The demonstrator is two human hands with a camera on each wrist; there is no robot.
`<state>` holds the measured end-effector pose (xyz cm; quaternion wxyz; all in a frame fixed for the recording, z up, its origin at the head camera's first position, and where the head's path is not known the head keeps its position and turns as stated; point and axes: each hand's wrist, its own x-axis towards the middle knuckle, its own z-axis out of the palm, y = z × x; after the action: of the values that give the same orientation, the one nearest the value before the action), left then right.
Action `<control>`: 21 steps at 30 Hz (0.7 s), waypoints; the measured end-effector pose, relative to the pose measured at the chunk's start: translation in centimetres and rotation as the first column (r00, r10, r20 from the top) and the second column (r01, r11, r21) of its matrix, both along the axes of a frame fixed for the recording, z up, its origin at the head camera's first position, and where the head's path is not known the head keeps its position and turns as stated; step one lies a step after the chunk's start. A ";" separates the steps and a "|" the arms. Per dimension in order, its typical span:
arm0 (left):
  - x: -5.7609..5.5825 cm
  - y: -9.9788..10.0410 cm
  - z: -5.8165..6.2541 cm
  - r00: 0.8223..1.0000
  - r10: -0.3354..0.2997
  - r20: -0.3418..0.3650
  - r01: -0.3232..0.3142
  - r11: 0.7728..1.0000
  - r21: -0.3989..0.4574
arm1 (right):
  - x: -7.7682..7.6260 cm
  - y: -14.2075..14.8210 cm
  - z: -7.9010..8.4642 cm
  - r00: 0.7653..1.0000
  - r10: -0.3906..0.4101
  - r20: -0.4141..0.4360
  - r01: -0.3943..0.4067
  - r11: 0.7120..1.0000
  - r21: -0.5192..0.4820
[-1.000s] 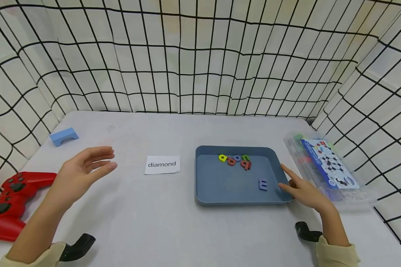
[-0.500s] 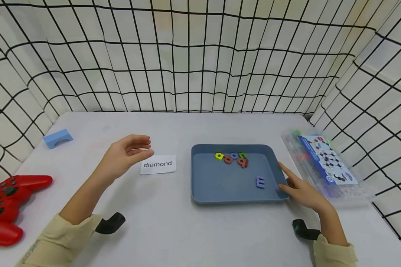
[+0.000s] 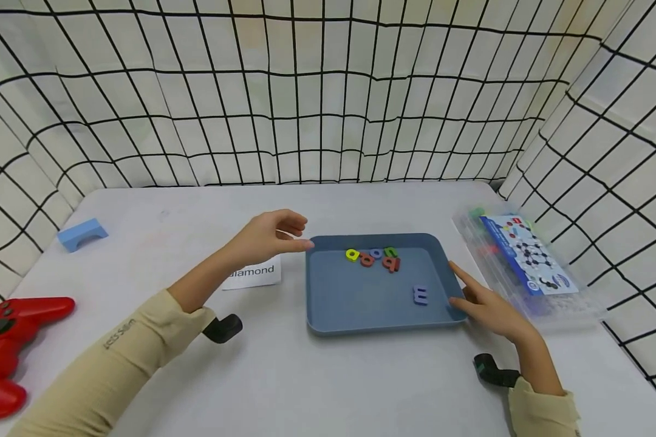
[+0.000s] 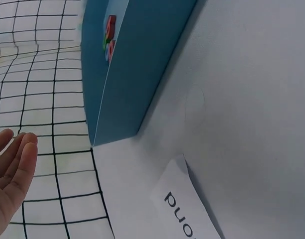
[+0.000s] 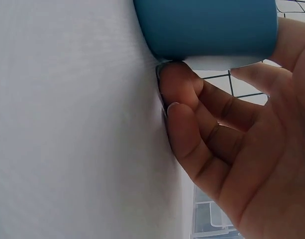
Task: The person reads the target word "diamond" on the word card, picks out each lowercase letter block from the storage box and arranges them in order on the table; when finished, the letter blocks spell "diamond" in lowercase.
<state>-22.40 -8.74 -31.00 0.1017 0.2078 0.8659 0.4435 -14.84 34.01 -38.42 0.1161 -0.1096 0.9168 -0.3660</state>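
A blue-grey tray (image 3: 355,306) lies on the white table. In it are a yellow letter (image 3: 352,255), red letters (image 3: 367,260), a blue letter (image 3: 376,252) and a green letter (image 3: 390,251) near the back, and a purple letter m (image 3: 420,295) nearer the front right. My right hand (image 3: 489,306) grips the tray's right side, thumb at the rim; in the right wrist view, curled fingertips (image 5: 179,129) rest by its bottom corner. My left hand (image 3: 270,237), fingers relaxed, hovers by the back left corner, holding nothing. Its wrist view shows it apart from the tray.
A white card (image 3: 254,276) reading "diamond" lies left of the tray, partly hidden by my left hand. A red game controller (image 3: 11,346) and a blue arch block (image 3: 82,235) are at left. A clear plastic box (image 3: 557,306) stands at right. Black netting surrounds the table.
My left hand has moved right, from near the controller across the card to the tray's back left corner. My right hand stays on the tray; the head view has shifted slightly.
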 end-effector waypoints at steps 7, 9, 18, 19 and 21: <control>-1.7 4.5 -0.5 0.987 -0.160 -0.005 0.157 0.975 -0.160 | 0.0 -0.2 0.1 1.000 -0.009 0.014 0.009 1.000 -0.012; -2.2 5.9 -0.7 0.980 -0.201 -0.004 0.197 0.961 -0.193 | 0.1 -0.2 0.2 1.000 -0.012 0.014 0.012 1.000 -0.014; -4.0 10.9 -1.3 0.957 -0.287 0.044 0.279 0.864 -0.419 | 0.2 -0.1 -0.1 1.000 -0.006 -0.004 0.006 1.000 -0.018; -4.1 11.3 -1.4 0.955 -0.291 0.049 0.282 0.851 -0.444 | 0.2 -0.1 -0.2 1.000 -0.005 -0.008 0.005 1.000 -0.018; -4.4 12.0 -1.7 0.953 -0.296 0.070 0.292 0.825 -0.483 | 0.2 -0.1 -0.3 1.000 -0.003 -0.013 0.003 1.000 -0.019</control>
<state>-26.80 3.24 -32.67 0.2145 0.3077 0.9076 0.1888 -14.66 33.88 -38.68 0.1086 -0.1117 0.9142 -0.3740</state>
